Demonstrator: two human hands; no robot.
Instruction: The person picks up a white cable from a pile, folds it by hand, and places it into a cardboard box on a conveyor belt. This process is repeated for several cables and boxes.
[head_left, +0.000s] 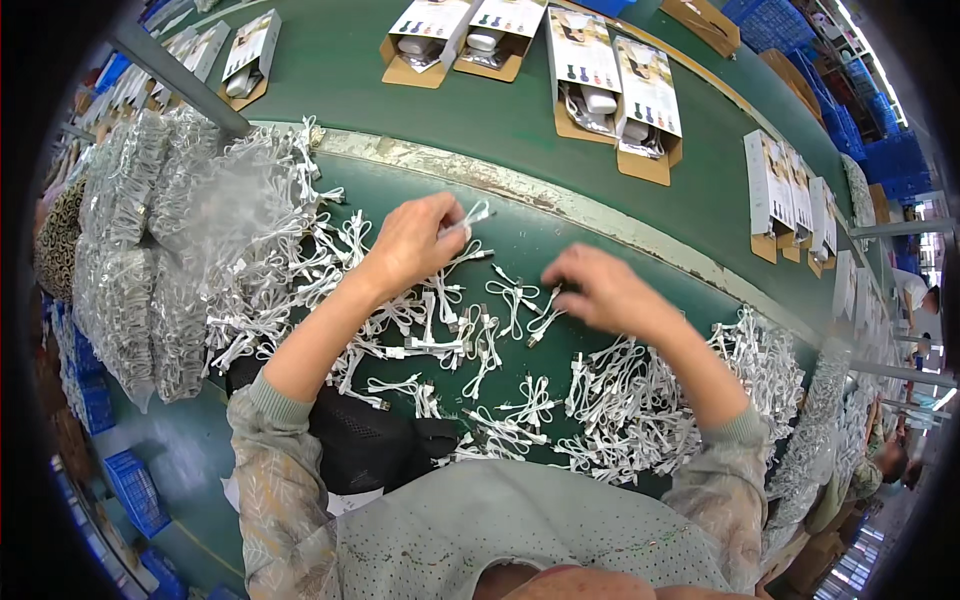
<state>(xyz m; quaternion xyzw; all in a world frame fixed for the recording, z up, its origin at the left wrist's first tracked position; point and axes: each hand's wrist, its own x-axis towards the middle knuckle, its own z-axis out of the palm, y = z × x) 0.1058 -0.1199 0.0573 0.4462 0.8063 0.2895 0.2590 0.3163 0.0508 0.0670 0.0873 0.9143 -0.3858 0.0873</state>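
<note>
My left hand [415, 238] is closed, thumb and fingers pinched on a folded white USB cable [478, 214] whose end sticks out to the right. Slightly blurred, my right hand [610, 292] hovers over the bench with thumb and forefinger parted. Just at its fingertips lies another small white cable bundle [544, 322]; whether they touch is hard to tell. Several more tied cables [485, 350] lie scattered between my forearms. A thick heap of the same cables [640, 410] lies under my right forearm, and further loose ones [340, 245] spread beside my left.
Clear plastic bags packed with cables [150, 260] are stacked at the left. Beyond a worn pale ledge [520, 185] runs a green belt [350, 70] bearing open printed boxes [583, 70] with white devices inside. A grey metal post [180, 80] slants across the upper left. Blue crates [135, 490] stand on the floor.
</note>
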